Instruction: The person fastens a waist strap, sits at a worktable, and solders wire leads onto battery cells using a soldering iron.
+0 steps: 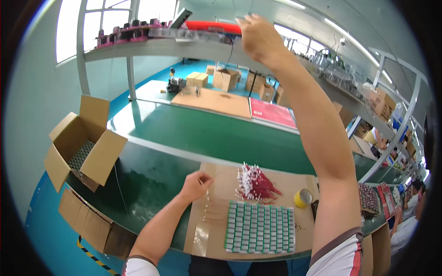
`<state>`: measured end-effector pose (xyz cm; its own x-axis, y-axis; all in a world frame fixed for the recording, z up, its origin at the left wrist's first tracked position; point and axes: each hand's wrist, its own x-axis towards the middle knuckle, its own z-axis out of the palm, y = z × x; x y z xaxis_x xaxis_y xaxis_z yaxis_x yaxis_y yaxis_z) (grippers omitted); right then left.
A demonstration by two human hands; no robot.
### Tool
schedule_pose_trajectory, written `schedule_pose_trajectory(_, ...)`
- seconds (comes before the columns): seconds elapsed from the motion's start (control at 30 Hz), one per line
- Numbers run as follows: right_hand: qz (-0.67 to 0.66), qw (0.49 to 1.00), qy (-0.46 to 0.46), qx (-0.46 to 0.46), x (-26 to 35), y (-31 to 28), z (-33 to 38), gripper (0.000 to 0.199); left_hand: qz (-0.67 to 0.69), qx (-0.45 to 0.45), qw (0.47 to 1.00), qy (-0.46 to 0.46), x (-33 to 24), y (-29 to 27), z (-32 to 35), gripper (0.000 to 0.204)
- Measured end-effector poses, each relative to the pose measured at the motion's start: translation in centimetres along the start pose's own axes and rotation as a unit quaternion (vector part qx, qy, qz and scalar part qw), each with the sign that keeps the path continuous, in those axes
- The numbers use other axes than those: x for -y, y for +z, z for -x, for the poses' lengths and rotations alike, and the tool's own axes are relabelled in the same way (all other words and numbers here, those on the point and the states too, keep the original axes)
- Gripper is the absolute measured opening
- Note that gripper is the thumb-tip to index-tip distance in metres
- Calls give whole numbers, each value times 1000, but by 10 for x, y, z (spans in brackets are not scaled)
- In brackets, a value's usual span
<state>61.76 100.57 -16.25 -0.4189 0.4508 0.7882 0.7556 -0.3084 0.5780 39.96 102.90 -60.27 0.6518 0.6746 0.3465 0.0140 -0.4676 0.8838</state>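
Note:
My left hand [197, 185], its fingers curled together, hovers at the left side of a brown cardboard sheet [221, 177]. Whatever it pinches is too small to make out. Below it, a few thin leads with small white ends [206, 212] stick out from a block of grey rectangular parts with green edges [260, 227]. A bundle of dark red wires with white connectors [258, 183] lies behind the block. My right hand [260, 39] is raised high at the overhead shelf, closed beside the end of a long red object [214, 26]; its grip is hidden.
A yellow tape roll [302, 198] stands right of the wires. An open carton [85, 145] with grey parts is at the left, another carton [87, 221] below it. The shelf [152, 47] spans above the green bench [207, 131]. Another person [407, 223] sits at the right.

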Motion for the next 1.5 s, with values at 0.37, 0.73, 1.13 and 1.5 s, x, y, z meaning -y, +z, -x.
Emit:
schedule_pose_trajectory(0.37, -483, 779, 323, 235, 143, -155, 302, 33, 255, 139, 953, -82, -78, -2, 23, 13)
schedule_pose_trajectory(0.73, -650, 492, 509, 276, 185, -198, 374, 16, 60, 286, 956, -34, -118, 37, 78, 11)
schedule_pose_trajectory(1.13, -624, 457, 617, 144, 181, -247, 402, 45, 57, 225, 966, -115, -125, 22, 95, 12)
schedule_pose_trajectory(1.5, -411, 363, 823, -146, 55, -307, 610, 34, 17, 188, 964, -188, -91, 13, 125, 12)
